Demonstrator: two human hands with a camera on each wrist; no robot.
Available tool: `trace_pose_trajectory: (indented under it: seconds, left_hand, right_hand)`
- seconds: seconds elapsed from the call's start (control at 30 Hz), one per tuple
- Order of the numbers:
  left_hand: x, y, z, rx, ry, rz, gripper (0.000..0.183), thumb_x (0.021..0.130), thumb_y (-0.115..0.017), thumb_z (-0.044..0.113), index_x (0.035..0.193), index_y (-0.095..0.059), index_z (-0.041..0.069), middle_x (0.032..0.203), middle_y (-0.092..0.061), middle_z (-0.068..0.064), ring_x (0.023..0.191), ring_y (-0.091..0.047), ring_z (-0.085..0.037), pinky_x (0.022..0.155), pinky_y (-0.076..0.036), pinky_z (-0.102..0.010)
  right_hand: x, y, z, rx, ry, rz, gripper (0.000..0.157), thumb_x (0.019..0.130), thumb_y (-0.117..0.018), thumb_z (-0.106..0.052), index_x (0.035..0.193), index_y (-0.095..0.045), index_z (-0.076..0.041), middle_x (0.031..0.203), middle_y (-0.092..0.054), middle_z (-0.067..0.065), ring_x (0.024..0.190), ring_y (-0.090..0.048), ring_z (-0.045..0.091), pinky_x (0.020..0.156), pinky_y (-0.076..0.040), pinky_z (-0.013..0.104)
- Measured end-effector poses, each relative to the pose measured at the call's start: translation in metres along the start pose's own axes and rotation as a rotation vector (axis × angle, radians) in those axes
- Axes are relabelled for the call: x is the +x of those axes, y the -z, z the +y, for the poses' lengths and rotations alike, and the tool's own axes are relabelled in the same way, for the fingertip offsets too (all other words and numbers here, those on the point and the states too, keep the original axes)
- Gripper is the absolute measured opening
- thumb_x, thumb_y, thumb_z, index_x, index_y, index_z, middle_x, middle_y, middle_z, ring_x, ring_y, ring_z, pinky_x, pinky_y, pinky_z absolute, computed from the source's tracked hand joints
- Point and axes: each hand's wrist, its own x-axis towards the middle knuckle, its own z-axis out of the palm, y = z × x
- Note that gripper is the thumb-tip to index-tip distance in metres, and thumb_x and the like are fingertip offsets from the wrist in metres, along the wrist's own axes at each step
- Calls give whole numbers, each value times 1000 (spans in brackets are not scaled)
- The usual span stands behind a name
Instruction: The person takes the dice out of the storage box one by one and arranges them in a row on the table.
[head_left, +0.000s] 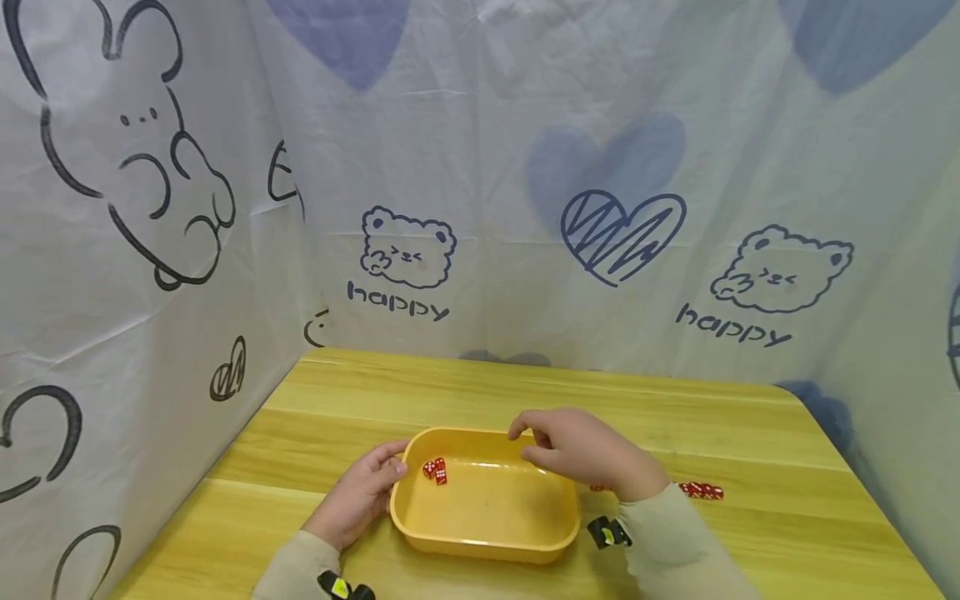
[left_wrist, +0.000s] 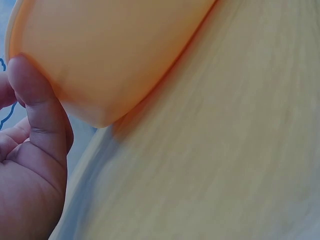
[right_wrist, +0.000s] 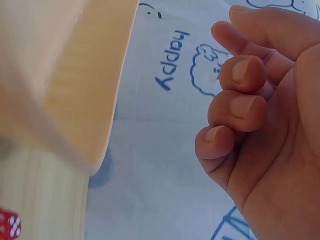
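Note:
A yellow plastic tray (head_left: 483,550) stands on the wooden table in the head view. My left hand (head_left: 363,492) grips its left rim, with the thumb on the edge, as the left wrist view also shows. Inside the tray, near its left end, lies a small cluster of red dice (head_left: 440,476) with white dots. Over the tray's far right corner hovers my right hand (head_left: 573,442). Its fingers are loosely bent and hold nothing; in the right wrist view the palm (right_wrist: 280,175) is bare, apart from the tray wall.
A row of red dice (head_left: 701,491) lies on the table (head_left: 780,450) to the right of the tray, partly hidden behind my right forearm. White cloth (head_left: 495,283) printed with hearts and bears hangs behind the table and along its sides.

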Motion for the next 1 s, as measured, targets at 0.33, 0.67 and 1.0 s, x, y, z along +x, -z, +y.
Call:
trace_pose_trajectory:
  seconds: [0.33, 0.67, 1.0]
  left_hand:
    - [-2, 1, 0, -2, -3, 2, 55, 106, -54, 14, 153, -33, -4, 111, -56, -17, 93, -64, -23, 74, -60, -35]
    - [-3, 0, 1, -5, 1, -19, 57, 106, -55, 19, 153, -32, -3, 115, -57, -19, 95, -64, -24, 76, -60, -35]
    - [-2, 1, 3, 6, -9, -28, 59, 105, -57, 20, 154, -32, -3, 113, -57, -16, 94, -64, -23, 73, -59, -32]
  right_hand:
    - [41, -14, -21, -83, 113, -49, 23, 98, -66, -29, 121, -69, -27, 72, -54, -9, 62, -49, 8, 59, -44, 27]
    - [76, -36, -30, -125, 106, -137, 29, 97, -67, -28, 126, -68, -23, 74, -57, -9, 66, -52, 9, 62, -47, 27]
    - [96, -60, -25, -73, 100, -193, 26, 97, -67, -25, 123, -69, -23, 78, -58, -8, 68, -52, 9, 61, -46, 26]
